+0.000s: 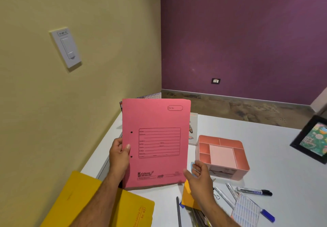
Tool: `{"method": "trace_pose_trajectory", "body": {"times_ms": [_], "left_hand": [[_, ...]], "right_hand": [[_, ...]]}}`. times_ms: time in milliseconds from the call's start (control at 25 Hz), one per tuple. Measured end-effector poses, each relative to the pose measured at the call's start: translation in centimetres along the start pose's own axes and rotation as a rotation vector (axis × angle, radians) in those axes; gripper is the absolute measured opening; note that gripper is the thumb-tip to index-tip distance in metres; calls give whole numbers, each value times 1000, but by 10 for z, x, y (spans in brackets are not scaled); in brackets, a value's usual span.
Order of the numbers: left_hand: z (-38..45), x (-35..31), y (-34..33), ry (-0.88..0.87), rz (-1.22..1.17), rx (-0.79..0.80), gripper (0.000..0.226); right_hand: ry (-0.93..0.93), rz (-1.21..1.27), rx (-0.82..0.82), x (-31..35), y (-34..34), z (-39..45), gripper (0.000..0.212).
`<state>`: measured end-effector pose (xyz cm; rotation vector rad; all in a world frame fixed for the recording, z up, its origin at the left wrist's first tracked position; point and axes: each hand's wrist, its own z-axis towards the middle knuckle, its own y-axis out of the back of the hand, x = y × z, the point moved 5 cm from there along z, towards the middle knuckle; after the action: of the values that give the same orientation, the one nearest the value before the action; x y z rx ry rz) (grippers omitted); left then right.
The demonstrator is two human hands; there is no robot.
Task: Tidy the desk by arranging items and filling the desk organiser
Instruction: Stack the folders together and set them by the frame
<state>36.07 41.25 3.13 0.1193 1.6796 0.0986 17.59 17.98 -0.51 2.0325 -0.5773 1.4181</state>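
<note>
A pink file folder (155,143) stands upright above the white desk (265,156), its printed front facing me. My left hand (119,156) grips its left edge, thumb across the front. My right hand (200,179) is at the folder's lower right corner, fingers apart, thumb touching the edge. A pink desk organiser (223,157) with several compartments sits just right of the folder; a compartment low on its near side holds something indistinct. Several pens and markers (247,193) lie loose in front of it.
A yellow file (99,203) lies at the desk's near left corner. A spiral calendar (150,96) and a booklet (193,129) stand behind the folder. A framed picture (313,140) sits at the right edge. Orange paper (187,198) and a label sheet (246,210) lie near the pens.
</note>
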Motion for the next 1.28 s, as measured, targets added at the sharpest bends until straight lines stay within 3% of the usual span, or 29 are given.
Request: {"method": "trace_pose_trajectory", "body": {"times_ms": [160,400,520,680,760,840,960,1120,1280], "left_hand": [[-24,-16,-7,0,-116,114,16],[-57,-14,-21,40,-145,225,14],[-63,1,-13,-54,234,335,10],[-73,32,3,-173,944,499,50],[-78,50,16,-158,1123,383,60],[-82,62,42,-92,1039,56,66],[-97,87,101,261,815,-348,86],[-125,114,166,564,793,-517,92],[-151,144,202,817,693,-552,107]], "right_hand": [[68,-7,85,23,16,5,88],[23,235,249,32,48,-3,30],[27,242,208,24,66,-10,25],[15,272,62,9,104,-9,25],[0,288,13,2,121,-11,26],[-13,288,-13,-7,135,-12,25],[-37,275,-39,-22,147,-14,24],[-68,286,0,-29,136,-23,23],[-74,274,68,-25,109,-33,25]]}}
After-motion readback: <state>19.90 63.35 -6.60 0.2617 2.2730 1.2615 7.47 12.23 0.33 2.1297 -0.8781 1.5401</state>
